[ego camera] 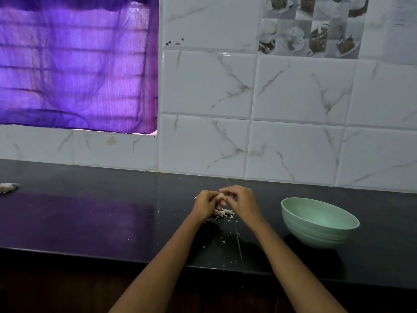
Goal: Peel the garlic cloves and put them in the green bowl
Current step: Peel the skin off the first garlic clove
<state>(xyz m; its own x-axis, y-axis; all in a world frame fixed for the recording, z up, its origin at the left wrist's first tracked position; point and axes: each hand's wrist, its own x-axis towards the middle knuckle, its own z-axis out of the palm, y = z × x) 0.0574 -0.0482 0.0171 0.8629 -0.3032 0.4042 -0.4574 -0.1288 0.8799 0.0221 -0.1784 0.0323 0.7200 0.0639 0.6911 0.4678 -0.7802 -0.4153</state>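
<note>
Left hand: the left hand (205,204) sits just below the centre of the frame, above the desk; its grip is closed, fingers curled round a garlic clove (221,195).
Right hand: the right hand (242,202) is just right of the left hand and touches it; its grip is closed too, fingertips (223,190) pinching at the top of the same clove.
Garlic clove: pale, held between both hands, only its upper end visible; whether skin remains on it cannot be told.
Garlic on desk: more garlic pieces (220,212) lie on the desk directly beneath the hands, partly hidden by them; their number cannot be told.
Peel scraps: small white peel flakes (230,220) are scattered on the desk below the hands, thinning out toward the lower edge of the desk.
Green bowl: the green bowl (318,231) stands upright on the desk in the lower right of the frame, near the right hand but apart from it; the visible part of its inside holds nothing.
Desk: the desk (112,222) is dark and glossy and spans the width of the frame.
Left edge item: a pale clump (8,187) lies on the desk at the far left edge; blurred, not identifiable.
Wall: white marbled wall tiles (293,91) fill the upper right of the frame.
Window: a purple curtain (74,64) covers the upper left of the frame.
</note>
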